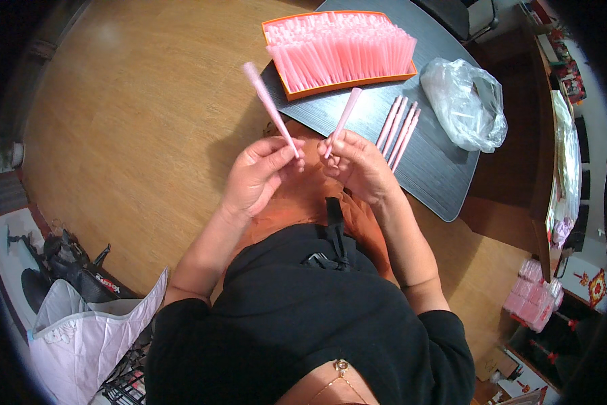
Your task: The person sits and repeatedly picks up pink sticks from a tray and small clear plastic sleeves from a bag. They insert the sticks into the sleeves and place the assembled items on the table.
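My left hand (260, 174) pinches the narrow end of a long, pink tapered plastic piece (269, 107) between thumb and fingers, its wide end tilted up and to the left. In my right hand (359, 162) is a shorter-looking pink tapered piece (346, 112), pinched near its thin end and leaning up to the right. The two pieces are apart, both above my lap. Beyond them, an orange-edged box (351, 81) holds densely packed pink tapered pieces (339, 50). Several slim pink sticks (398, 129) lie side by side on the table, just past my right hand.
The dark wood-grain table (437, 187) has a rounded near corner. A clear plastic bag (465, 104) sits on its right part. A brown wooden cabinet (511, 217) stands to the right, with pink packages (533, 296) lower down. A quilted cover (80, 344) is at lower left.
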### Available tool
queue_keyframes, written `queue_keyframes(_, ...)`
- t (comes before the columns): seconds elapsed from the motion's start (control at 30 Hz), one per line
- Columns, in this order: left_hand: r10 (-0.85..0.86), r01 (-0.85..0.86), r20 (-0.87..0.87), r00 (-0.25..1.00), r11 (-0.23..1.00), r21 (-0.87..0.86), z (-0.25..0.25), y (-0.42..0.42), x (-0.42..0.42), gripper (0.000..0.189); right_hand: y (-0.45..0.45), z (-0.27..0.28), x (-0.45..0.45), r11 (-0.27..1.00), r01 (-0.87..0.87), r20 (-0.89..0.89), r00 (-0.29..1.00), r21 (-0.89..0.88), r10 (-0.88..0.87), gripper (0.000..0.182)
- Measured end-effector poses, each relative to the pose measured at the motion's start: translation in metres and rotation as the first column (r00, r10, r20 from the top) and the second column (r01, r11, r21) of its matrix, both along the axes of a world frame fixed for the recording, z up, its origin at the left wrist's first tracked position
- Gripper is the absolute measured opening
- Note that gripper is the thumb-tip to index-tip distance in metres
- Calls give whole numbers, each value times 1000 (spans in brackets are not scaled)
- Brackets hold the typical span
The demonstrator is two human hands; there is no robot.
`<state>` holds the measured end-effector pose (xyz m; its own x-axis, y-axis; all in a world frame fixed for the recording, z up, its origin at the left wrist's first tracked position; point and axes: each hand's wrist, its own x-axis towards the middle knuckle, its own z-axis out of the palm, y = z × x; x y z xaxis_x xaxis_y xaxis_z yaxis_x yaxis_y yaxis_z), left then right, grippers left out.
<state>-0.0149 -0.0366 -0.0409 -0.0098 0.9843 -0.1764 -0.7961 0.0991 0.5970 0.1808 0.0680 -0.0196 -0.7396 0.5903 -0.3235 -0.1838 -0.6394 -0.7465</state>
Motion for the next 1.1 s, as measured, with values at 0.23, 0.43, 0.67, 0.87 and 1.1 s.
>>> queue_keyframes(0.23,196,-173,-252,948,979,108,30,16,-11,22,-20,-8,0,675,-146,372,906,723,-202,14)
queue_keyframes(0.43,196,-162,-284,939,977,140,44,19,-7,17,-23,-5,-1,509,-262,440,857,820,-267,15)
queue_keyframes(0.67,199,-152,-363,910,976,153,43,20,-1,16,-23,-4,-1,448,-304,458,842,840,-286,14)
queue_keyframes(0.87,216,-129,-439,872,967,218,37,20,-1,16,-23,-2,-2,402,-316,450,841,859,-301,14)
queue_keyframes(1.1,198,-122,-488,850,975,183,39,16,1,16,-24,-3,-2,357,-311,430,840,881,-331,14)
